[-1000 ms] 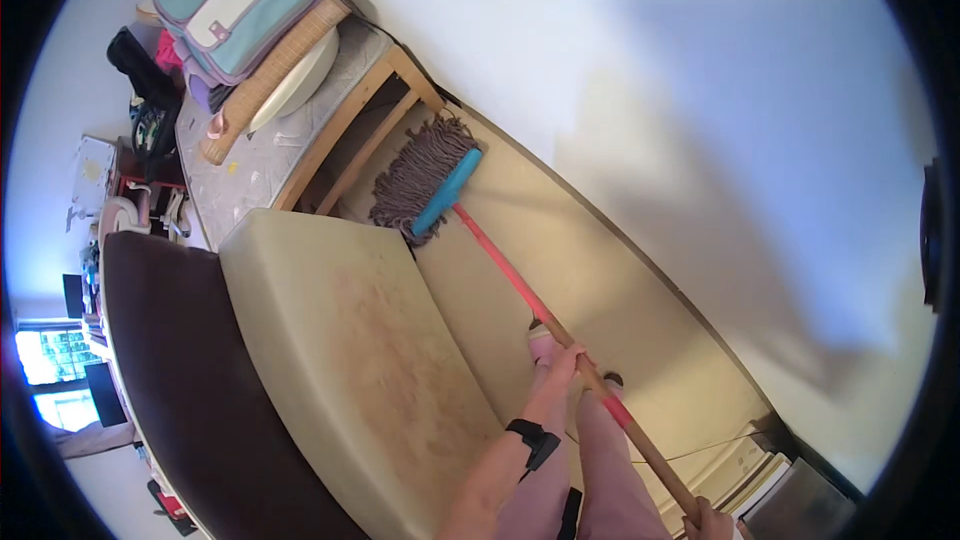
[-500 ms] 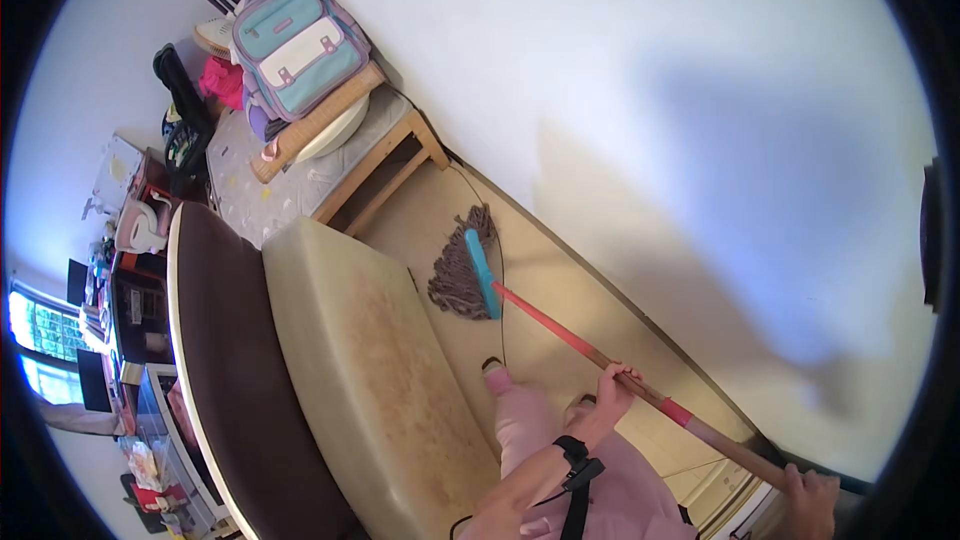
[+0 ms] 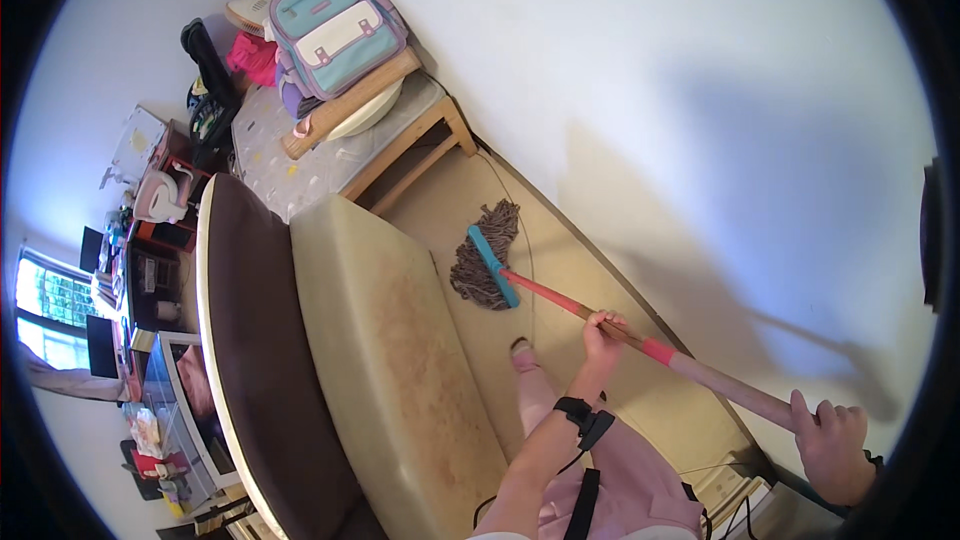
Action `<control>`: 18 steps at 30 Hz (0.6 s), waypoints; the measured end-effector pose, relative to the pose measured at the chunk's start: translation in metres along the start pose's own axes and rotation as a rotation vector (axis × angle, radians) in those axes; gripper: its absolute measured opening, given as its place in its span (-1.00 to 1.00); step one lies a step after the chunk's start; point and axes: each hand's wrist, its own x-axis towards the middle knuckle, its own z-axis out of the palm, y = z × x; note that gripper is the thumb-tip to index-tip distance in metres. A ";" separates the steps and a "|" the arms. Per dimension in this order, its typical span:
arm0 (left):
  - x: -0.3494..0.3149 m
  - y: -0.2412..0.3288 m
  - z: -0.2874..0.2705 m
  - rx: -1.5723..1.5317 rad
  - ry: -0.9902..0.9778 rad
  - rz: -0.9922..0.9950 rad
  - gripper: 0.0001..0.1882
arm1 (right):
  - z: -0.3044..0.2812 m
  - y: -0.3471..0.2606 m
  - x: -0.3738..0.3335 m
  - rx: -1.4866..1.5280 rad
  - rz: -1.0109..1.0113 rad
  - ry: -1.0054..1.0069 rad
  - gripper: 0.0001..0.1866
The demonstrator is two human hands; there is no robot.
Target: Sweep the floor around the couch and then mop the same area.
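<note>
- A long sofa with a cream cushioned seat and a dark brown back (image 3: 370, 360) fills the left part of the view; everything below is placed against it.
- Beyond the far end of the sofa stands a low wooden table with a pale speckled top (image 3: 300, 155), and on it rests a pastel blue, cream and lilac backpack (image 3: 335, 25) atop a wooden board.
- On the beige floor (image 3: 560, 270) just beside the sofa's seat edge lies the mop head of grey-brown strings on a turquoise bar (image 3: 487, 258), close to the table's legs.
- From that bar a long mop handle, red near the head and pale wood higher up (image 3: 640, 345), runs away from the sofa, slanting toward the white wall (image 3: 700, 90).
- The left hand (image 3: 601, 332) rises from a forearm wearing a black wrist strap, held near the sofa's seat edge; its fingers are curled closed around the handle at its lower part.
- The right hand (image 3: 830, 440) sits farthest from the sofa, by the wall, wrapped shut around the upper wooden end of the handle, knuckles up.
- One foot shows on the floor between the sofa and the handle.
</note>
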 end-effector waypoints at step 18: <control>0.031 -0.010 -0.024 0.466 -0.036 -0.285 -0.90 | 0.080 0.006 -0.022 0.152 0.204 -0.077 -0.59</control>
